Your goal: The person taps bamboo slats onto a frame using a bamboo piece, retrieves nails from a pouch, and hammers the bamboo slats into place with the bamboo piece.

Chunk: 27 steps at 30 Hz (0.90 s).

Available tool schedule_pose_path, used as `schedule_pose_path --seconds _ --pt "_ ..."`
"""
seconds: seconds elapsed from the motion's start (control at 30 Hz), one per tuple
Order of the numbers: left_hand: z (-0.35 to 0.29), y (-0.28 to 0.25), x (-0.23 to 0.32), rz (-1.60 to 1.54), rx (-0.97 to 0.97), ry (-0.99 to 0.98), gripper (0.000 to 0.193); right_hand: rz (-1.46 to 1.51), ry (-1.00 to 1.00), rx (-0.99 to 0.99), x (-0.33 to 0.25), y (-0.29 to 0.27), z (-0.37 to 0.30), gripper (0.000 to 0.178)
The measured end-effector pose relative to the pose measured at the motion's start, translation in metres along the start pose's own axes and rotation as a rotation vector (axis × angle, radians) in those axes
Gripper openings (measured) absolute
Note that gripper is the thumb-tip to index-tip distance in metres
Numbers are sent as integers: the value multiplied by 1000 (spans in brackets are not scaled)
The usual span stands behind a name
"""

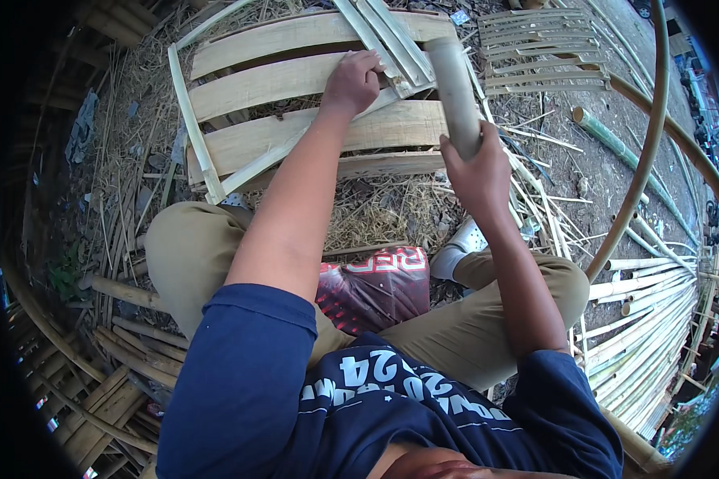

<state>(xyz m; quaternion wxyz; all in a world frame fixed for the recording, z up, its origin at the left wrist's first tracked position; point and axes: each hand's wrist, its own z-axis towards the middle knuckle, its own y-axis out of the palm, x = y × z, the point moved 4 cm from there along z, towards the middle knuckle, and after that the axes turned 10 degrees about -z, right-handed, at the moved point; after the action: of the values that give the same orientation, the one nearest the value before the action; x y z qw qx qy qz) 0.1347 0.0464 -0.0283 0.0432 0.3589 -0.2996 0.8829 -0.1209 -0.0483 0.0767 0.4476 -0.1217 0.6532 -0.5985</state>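
My right hand (481, 165) is wrapped round the lower end of a short, thick, pale stick (457, 92), held raised and slightly blurred; whether it is bamboo or solid wood I cannot tell. My left hand (355, 80) rests on a low slatted wooden frame (272, 89), its fingers curled in a pinch beside several split bamboo strips (385, 40). What lies between those fingers is hidden. The strips cross the frame at a slant, and one thin strip (276, 152) runs diagonally along its near side.
A smaller slatted bamboo panel (543, 52) lies at the far right. Beyond it are a green bamboo pole (615, 140) and a curved pole (643, 172). Bundled bamboo lengths (639, 343) lie at right. Shavings litter the ground; a dark red printed bag (375, 291) sits between my legs.
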Motion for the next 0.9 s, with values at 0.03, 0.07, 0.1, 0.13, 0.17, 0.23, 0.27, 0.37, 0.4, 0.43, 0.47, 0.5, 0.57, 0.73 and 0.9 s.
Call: schedule_pose_path --seconds 0.03,0.07,0.1,0.13,0.17,0.23,0.27,0.37,0.4,0.43,0.47,0.5,0.57,0.73,0.9 --pt "-1 4 2 -25 6 -3 35 160 -9 160 -3 -16 -4 46" --pt "0 4 2 -29 6 -4 35 134 11 164 -3 -11 -6 44" --pt "4 2 1 -35 -4 2 35 108 32 169 0 -2 -6 43" --pt "8 3 3 -45 -16 15 34 -273 -107 -211 12 21 6 40" --pt "10 8 6 -54 -17 33 34 -221 -16 -126 34 47 9 37" --pt "-1 5 -6 -70 -15 -21 35 -199 12 -89 26 38 9 39" --pt "-1 4 -6 -44 25 -12 34 -169 -40 -43 21 27 10 40" --pt "2 3 -8 -36 -12 6 34 -178 -70 -22 10 5 7 44" --pt "3 2 -9 -35 -11 5 34 -164 -27 -101 14 8 3 44" --pt "3 4 -7 -27 -7 14 33 -154 19 -178 19 11 -2 45" --pt "3 5 -6 -19 -3 22 32 -156 20 -179 23 11 -5 45" --pt "2 5 -6 -21 -3 21 32 -166 34 -253 27 14 -8 51" --pt "2 3 -6 -4 13 32 31 -174 50 -325 29 19 -10 57" --pt "4 7 0 -28 -27 -1 37 -160 57 -370 27 25 -6 61" --pt "3 3 -5 -3 -25 26 30 -179 50 -376 26 28 -3 61"
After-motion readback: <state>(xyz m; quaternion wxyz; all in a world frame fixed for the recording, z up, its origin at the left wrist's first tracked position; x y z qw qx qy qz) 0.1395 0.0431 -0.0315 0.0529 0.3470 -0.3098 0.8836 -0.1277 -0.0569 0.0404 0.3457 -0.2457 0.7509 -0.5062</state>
